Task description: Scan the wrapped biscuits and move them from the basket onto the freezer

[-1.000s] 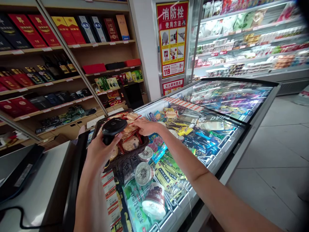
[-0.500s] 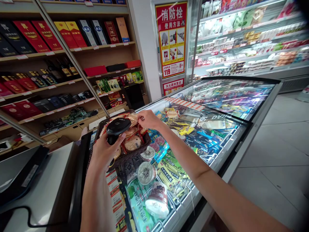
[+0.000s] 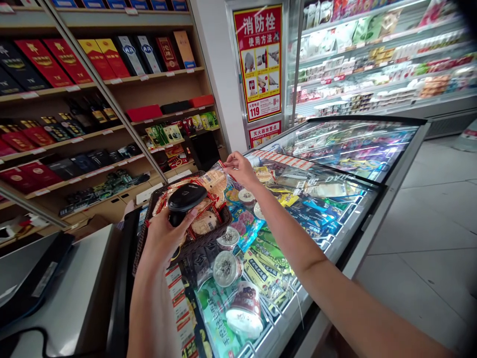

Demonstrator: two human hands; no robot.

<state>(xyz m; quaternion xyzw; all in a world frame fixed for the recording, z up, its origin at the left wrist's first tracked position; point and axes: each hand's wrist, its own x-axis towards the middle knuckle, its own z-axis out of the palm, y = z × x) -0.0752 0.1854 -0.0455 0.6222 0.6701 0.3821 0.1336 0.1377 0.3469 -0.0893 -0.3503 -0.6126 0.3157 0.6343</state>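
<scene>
Scanner [image 3: 187, 197]: black, smooth, rounded head; our left hand [image 3: 166, 236] curls around it.
Packet [image 3: 215, 181]: clear, red-edged, seemingly biscuit-filled; our right hand [image 3: 240, 170] pinches its corner.

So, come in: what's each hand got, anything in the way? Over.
Left hand gripping black scanner. Right hand pinching wrapped packet by its edge, at woven basket. Scanner partly blocks view of basket.

Bare hands [image 3: 241, 171] and forearms [image 3: 287, 231] (both sides)
</scene>
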